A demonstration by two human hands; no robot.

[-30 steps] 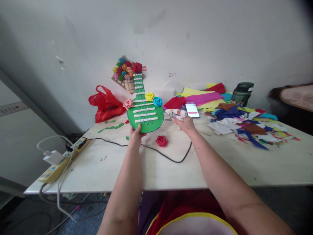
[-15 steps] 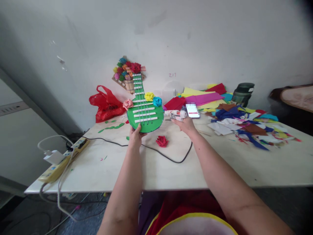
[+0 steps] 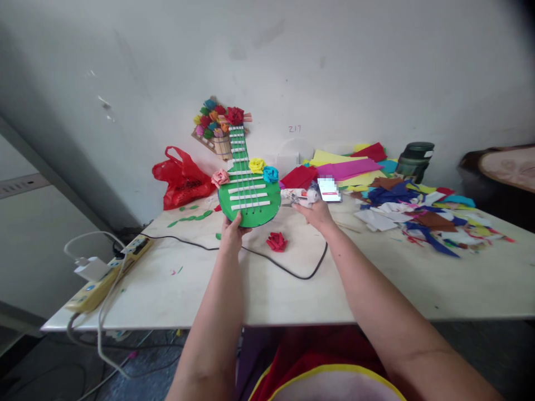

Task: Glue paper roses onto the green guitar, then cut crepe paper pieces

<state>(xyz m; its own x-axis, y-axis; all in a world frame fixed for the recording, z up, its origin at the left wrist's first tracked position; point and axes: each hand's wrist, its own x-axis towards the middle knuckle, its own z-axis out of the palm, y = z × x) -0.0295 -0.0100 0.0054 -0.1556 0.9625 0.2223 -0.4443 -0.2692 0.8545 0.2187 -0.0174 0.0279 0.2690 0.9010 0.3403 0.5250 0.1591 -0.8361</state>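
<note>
My left hand (image 3: 231, 233) grips the bottom edge of a green paper guitar (image 3: 249, 195) and holds it upright above the table. The guitar has white strips across it, and pink, yellow and blue paper roses at its body; a red rose (image 3: 234, 115) tops its neck. My right hand (image 3: 316, 211) reaches forward and closes on a white glue tube (image 3: 301, 194) lying just right of the guitar. A loose red paper rose (image 3: 276, 241) lies on the table between my two arms.
A black cable (image 3: 288, 268) crosses the white table (image 3: 259, 289). A phone (image 3: 328, 188), coloured paper sheets and scraps (image 3: 413, 209) and a dark jar (image 3: 413, 157) lie to the right. A red plastic bag (image 3: 181, 177), a flower basket craft (image 3: 211, 129) and a power strip (image 3: 106, 275) are at the left.
The guitar swayed slightly left and back. Both hands stay almost where they were.
</note>
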